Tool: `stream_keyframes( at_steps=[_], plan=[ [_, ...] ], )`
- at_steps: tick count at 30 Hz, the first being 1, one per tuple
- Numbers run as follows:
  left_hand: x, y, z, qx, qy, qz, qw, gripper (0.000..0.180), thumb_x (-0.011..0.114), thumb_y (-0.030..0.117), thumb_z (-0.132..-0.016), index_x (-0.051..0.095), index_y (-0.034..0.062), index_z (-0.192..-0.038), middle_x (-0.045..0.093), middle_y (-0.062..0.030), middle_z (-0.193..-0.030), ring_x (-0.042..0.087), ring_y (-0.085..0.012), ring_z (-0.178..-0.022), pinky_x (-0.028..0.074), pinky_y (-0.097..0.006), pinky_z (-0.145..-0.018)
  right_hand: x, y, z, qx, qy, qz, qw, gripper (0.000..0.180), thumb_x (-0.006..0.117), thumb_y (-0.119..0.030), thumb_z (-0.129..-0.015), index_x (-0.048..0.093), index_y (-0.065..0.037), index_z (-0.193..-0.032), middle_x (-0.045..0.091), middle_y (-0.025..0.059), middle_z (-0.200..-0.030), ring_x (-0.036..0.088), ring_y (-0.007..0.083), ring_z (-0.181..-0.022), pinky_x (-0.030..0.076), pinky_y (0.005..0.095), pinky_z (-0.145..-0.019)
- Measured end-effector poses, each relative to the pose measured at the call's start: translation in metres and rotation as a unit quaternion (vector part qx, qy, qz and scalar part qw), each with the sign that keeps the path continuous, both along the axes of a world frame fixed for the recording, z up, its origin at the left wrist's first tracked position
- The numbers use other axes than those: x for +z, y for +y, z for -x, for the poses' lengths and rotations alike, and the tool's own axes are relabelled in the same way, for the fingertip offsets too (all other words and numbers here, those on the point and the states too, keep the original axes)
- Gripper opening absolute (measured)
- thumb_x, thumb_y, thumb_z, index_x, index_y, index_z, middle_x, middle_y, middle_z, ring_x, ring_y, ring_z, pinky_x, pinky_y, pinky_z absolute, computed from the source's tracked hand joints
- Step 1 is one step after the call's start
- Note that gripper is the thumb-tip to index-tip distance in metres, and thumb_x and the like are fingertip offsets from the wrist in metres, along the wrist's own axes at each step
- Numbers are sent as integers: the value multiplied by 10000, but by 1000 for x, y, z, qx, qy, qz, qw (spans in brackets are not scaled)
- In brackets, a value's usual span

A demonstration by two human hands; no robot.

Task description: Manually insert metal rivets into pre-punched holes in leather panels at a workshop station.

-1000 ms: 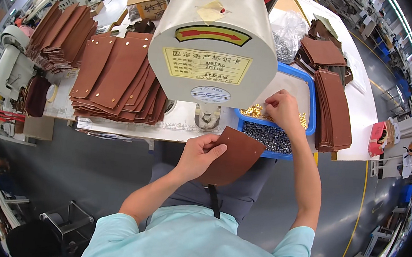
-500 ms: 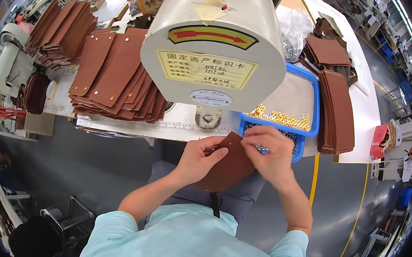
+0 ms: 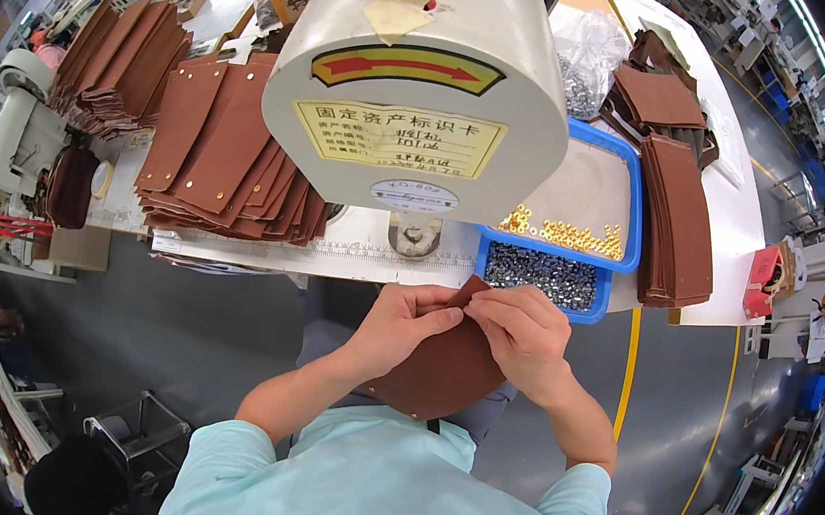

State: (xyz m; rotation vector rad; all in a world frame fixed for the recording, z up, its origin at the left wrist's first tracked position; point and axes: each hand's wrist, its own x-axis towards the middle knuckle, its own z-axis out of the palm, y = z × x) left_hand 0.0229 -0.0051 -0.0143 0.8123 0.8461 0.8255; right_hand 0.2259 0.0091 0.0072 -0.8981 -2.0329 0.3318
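Note:
Below the table edge, in front of the machine, I hold a brown leather panel with a rounded lower end. My left hand is closed on its upper left side, thumb on top. At the panel's upper corner my right hand pinches with its fingertips, meeting the left fingertips; anything small between them is hidden. A gold stud shows on the panel's lower edge. Beyond the right hand stands a blue tray of small silver metal pieces. Behind it is another blue tray with gold ring-shaped pieces.
A large off-white machine head overhangs the table, with its lower post beneath. Stacks of brown leather panels lie to the left. Another stack lies at the right, near a clear plastic bag.
My right hand has come left and down from the tray's near edge to the panel's corner, uncovering the silver pieces. The panel is tilted differently and its lower edge sits lower.

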Motion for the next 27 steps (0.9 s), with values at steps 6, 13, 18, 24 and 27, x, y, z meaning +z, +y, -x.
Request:
stream_keyframes(
  at_steps=[6,13,18,24,27],
  plan=[
    [8,-2,-1,-1,-7,-3,1000,280,634,144,-1033,708,-24,-1245,746,-45,-1076,662,-89,-947,543,-258,-849,-2,-5,-1,-31,-6,-79,996,263,793,61,-692,757,-29,-937,758,67,-900,700,219,-757,573,322,-631],
    [17,-5,0,-14,-12,0,1000,283,629,150,-1036,703,-25,-1246,745,-43,-1080,663,-89,-947,545,-258,-847,-3,-10,1,-57,52,-70,995,277,868,65,-674,760,-12,-917,756,75,-844,712,227,-723,582,310,-613],
    [15,-5,-2,-8,-14,-1,1000,282,630,140,-1032,701,-33,-1244,743,-58,-1096,670,-96,-961,551,-264,-851,-1,-11,-1,-50,0,-136,989,286,861,55,-679,749,1,-937,758,85,-862,727,234,-744,593,311,-628],
    [12,-7,-4,2,-1,-9,1000,309,674,199,-1026,710,-42,-1216,751,-63,-1058,669,-78,-917,553,-239,-802,0,-13,-4,-7,-89,-177,980,232,754,7,-742,748,9,-973,765,110,-946,750,229,-852,624,338,-725],
    [10,-6,-3,9,16,-21,1000,299,707,207,-1008,727,-42,-1173,757,-59,-1025,668,-72,-900,550,-230,-790,-2,-14,-3,-7,-85,-184,979,235,730,23,-741,750,4,-974,766,100,-971,750,236,-920,621,358,-773]
  ],
)
